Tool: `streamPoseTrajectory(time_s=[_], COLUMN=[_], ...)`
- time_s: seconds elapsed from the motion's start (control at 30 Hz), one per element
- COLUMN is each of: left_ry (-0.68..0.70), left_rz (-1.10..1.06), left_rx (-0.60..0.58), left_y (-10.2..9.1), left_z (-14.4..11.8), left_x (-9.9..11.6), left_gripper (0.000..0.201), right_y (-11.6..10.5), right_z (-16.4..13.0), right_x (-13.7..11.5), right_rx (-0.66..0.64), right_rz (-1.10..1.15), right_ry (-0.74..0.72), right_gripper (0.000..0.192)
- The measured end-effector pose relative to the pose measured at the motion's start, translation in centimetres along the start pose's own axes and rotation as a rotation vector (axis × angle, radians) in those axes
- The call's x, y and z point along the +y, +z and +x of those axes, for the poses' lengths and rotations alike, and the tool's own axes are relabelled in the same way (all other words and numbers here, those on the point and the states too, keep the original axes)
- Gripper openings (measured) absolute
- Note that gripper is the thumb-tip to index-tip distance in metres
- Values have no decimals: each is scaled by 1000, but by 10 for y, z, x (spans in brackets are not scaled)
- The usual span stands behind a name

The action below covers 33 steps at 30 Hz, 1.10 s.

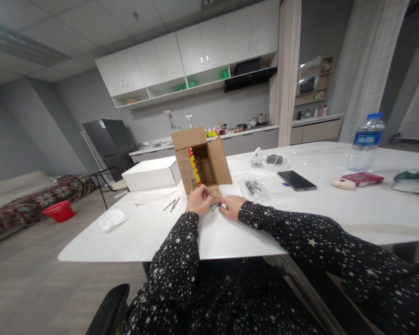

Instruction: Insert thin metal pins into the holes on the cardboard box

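Observation:
An open cardboard box (182,167) stands upright on the white table, with several small pale round dots on its left side and a red and yellow strip along the opening. Close against its lower front, my left hand (197,201) is closed in a pinch; a thin dark piece seems to stick out from its fingertips. My right hand (232,205) rests on the table beside it, fingers bent together at a small heap of thin metal pieces (214,206). What the right fingers grip is hidden. Several long thin metal rods, like nails or screws (175,204), lie left of my left hand.
A white box (152,172) stands behind on the left, and crumpled white tissue (112,220) lies nearer. To the right are a clear bag of dark small parts (254,189), a phone (296,180), a maroon pack (366,178) and a water bottle (365,144).

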<state>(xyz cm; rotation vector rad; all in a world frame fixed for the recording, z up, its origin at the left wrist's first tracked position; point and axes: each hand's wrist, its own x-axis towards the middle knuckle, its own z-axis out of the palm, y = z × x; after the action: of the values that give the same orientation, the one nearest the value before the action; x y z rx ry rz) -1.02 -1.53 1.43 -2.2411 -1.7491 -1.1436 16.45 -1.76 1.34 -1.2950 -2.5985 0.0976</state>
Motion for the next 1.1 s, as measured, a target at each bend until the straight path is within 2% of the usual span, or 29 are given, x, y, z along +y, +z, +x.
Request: streamPoseTrajectory(time_s=[0.27,0.5,0.7,1.0,1.1], left_ry=[91,84,82,-117,-176], left_rz=[26,95,92,168,198], left_rx=[-137,-216,-204,-9,16], left_y=[7,3,2,3,6], left_z=[-1,-1,-2,2,3], left_x=[-6,-1,0,-10,-16], left_gripper=[4,6,7,13,16], right_y=[2,-6,-5,-4,-2], right_z=[2,0,-1,-3,-1], right_x=[-1,-10,-7,-2,-1], right_rx=[11,-22,-19,-6,-5], right_rz=[3,-28,-17,6,3], right_ry=[-7,68,38,-12,-15], right_gripper=[35,37,35,35,36])
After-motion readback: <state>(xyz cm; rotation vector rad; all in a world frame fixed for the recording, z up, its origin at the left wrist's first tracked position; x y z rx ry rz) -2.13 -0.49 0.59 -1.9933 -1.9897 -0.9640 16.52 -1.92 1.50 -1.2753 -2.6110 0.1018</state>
